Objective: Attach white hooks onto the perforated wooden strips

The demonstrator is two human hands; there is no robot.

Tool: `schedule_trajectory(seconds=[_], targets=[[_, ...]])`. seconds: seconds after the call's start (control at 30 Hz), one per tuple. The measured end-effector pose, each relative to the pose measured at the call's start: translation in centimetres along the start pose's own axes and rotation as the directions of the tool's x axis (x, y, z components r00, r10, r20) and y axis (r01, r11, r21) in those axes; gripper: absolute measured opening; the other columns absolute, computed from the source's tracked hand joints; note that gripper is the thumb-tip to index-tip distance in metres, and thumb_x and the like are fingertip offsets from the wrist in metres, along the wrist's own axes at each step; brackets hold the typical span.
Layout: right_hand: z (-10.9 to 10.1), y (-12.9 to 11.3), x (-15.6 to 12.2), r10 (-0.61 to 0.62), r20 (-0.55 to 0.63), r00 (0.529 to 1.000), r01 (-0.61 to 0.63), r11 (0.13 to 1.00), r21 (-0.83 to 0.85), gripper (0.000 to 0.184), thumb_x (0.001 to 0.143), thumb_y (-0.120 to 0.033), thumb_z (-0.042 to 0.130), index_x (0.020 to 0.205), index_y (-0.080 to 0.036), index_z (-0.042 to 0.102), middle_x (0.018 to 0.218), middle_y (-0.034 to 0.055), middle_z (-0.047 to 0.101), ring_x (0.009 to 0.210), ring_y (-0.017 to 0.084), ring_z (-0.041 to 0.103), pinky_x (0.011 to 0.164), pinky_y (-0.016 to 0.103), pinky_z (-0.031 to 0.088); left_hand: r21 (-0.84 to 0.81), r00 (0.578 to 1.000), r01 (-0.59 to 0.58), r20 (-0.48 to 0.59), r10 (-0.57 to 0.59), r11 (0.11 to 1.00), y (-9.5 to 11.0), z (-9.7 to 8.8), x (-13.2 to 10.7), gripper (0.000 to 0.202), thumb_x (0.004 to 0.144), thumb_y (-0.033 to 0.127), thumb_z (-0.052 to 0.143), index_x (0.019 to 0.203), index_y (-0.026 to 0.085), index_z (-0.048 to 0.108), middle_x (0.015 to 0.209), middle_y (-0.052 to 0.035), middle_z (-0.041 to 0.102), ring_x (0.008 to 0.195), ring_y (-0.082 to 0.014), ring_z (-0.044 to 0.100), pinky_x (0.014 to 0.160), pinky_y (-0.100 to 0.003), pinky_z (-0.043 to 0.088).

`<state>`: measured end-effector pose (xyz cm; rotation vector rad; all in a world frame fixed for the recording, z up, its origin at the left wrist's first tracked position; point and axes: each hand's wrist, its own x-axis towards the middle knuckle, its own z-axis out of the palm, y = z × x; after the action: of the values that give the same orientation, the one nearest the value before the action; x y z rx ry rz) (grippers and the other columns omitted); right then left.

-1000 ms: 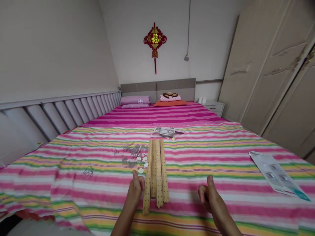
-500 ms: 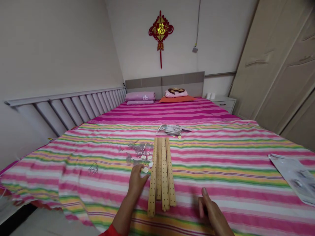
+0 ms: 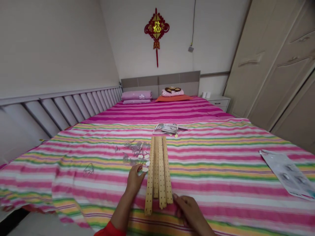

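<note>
Several long wooden slats with rows of holes (image 3: 158,170) lie side by side on the striped bedspread (image 3: 221,164), pointing away from me. My left hand (image 3: 135,180) rests just left of the slats, its fingertips pinched at a small white piece (image 3: 144,169) on the cloth. My right hand (image 3: 188,208) lies at the near right corner of the slats, fingers bent, its thumb touching the outer slat's end. A scatter of small clear and white parts (image 3: 135,151) lies beyond my left hand.
A torn plastic bag (image 3: 168,128) lies past the far ends of the slats. A printed sheet (image 3: 286,173) lies at the right. Pillows (image 3: 136,96) and a headboard stand far back, a wardrobe (image 3: 278,65) at the right, a padded wall panel (image 3: 61,109) at the left.
My right hand has moved left to the near end of the slats. My left hand has slid forward to the small white piece.
</note>
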<state>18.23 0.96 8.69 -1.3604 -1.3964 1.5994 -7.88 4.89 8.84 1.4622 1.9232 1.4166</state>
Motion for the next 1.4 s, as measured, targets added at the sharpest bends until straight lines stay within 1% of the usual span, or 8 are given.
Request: schedule_trajectory(seconds=[0.13, 0.4, 0.67, 0.8, 0.9, 1.0, 1.1, 1.4], targets=[[1.2, 0.6, 0.5, 0.049, 0.119, 0.992, -0.073, 0.975, 0.209, 0.052, 0.066, -0.065, 0.061, 0.046, -0.019, 0.050, 0.033, -0.0043, 0.047, 0.025, 0.006, 0.033, 0.032, 0.021, 0.015, 0.036, 0.998, -0.040, 0.040, 0.038, 0.999, 0.3, -0.5, -0.1, 0.025, 0.063, 0.020, 0.063, 0.087, 0.018, 0.070, 0.084, -0.0056, 0.067, 0.082, -0.0205, 0.061, 0.080, -0.037, 0.050], [2.2, 1.9, -0.5, 0.032, -0.004, 0.999, -0.027, 0.902, 0.432, 0.049, 0.055, -0.063, 0.072, 0.055, -0.016, 0.056, 0.043, -0.0015, 0.058, 0.026, 0.003, 0.034, 0.032, 0.018, 0.015, -0.041, 1.000, -0.005, 0.020, 0.006, 0.999, 0.3, -1.1, -0.7, 0.019, 0.066, 0.027, 0.062, 0.081, 0.018, 0.069, 0.078, -0.0036, 0.068, 0.074, -0.0184, 0.061, 0.074, -0.032, 0.050], [1.8, 3.6, -2.1, 0.042, -0.025, 0.999, -0.029, 0.924, 0.380, 0.056, 0.062, -0.072, 0.062, 0.056, -0.017, 0.053, 0.043, -0.0015, 0.057, 0.025, 0.005, 0.036, 0.032, 0.019, 0.014, -0.125, 0.997, 0.054, -0.040, -0.059, 0.991, 1.4, -1.1, -1.1, 0.022, 0.065, 0.037, 0.065, 0.074, 0.017, 0.066, 0.069, -0.0019, 0.067, 0.067, -0.0173, 0.061, 0.068, -0.030, 0.050], [-0.5, 1.8, -2.6, -0.117, -0.169, 0.979, 0.158, 0.953, 0.260, 0.051, 0.062, -0.067, 0.067, 0.057, -0.017, 0.057, 0.043, -0.0042, 0.051, 0.037, 0.008, 0.042, 0.038, 0.021, 0.029, -0.277, 0.990, 0.137, 0.009, -0.140, 0.951, 4.2, -2.0, -1.6, 0.030, 0.058, 0.040, 0.072, 0.074, 0.015, 0.066, 0.070, -0.0027, 0.067, 0.069, -0.0166, 0.062, 0.067, -0.028, 0.050], [-1.6, -0.6, -2.8, -0.266, -0.259, 0.929, 0.311, 0.939, 0.150, 0.044, 0.060, -0.060, 0.073, 0.066, -0.017, 0.066, 0.059, 0.0005, 0.061, 0.057, 0.015, 0.054, 0.053, 0.025, 0.042, -0.427, 0.956, 0.291, 0.111, -0.270, 0.856, 7.5, -2.7, -2.5, 0.035, 0.053, 0.038, 0.079, 0.074, 0.015, 0.066, 0.070, -0.0021, 0.068, 0.069, -0.0155, 0.063, 0.066, -0.026, 0.050], [-1.6, -3.0, -2.9, -0.302, -0.263, 0.916, 0.345, 0.929, 0.135, 0.044, 0.060, -0.059, 0.074, 0.069, -0.017, 0.068, 0.060, 0.0016, 0.062, 0.057, 0.016, 0.054, 0.053, 0.026, 0.042, -0.583, 0.876, 0.478, 0.266, -0.402, 0.657, 10.6, -2.6, -3.9, 0.029, 0.055, 0.027, 0.082, 0.073, 0.015, 0.064, 0.069, -0.0004, 0.067, 0.068, -0.0124, 0.065, 0.067, -0.023, 0.052], [-0.8, -4.7, -3.1, -0.320, -0.233, 0.918, 0.364, 0.914, 0.181, 0.043, 0.058, -0.057, 0.075, 0.070, -0.017, 0.068, 0.059, 0.0019, 0.062, 0.056, 0.016, 0.053, 0.052, 0.026, 0.043, -0.625, 0.793, 0.604, 0.402, -0.458, 0.495, 12.6, -1.8, -5.5, 0.018, 0.062, 0.013, 0.078, 0.072, 0.014, 0.062, 0.069, -0.0018, 0.068, 0.069, -0.0115, 0.067, 0.068, -0.021, 0.054], [-0.4, -6.1, -3.9, -0.350, -0.247, 0.904, 0.408, 0.878, 0.250, 0.039, 0.059, -0.051, 0.078, 0.078, -0.017, 0.072, 0.064, 0.0037, 0.069, 0.060, 0.017, 0.059, 0.057, 0.028, 0.048, -0.652, 0.643, 0.741, 0.621, -0.448, 0.160, 13.9, 1.5, -9.1, 0.007, 0.072, 0.005, 0.069, 0.076, 0.010, 0.065, 0.071, -0.0057, 0.069, 0.063, -0.0096, 0.066, 0.061, -0.017, 0.054]])
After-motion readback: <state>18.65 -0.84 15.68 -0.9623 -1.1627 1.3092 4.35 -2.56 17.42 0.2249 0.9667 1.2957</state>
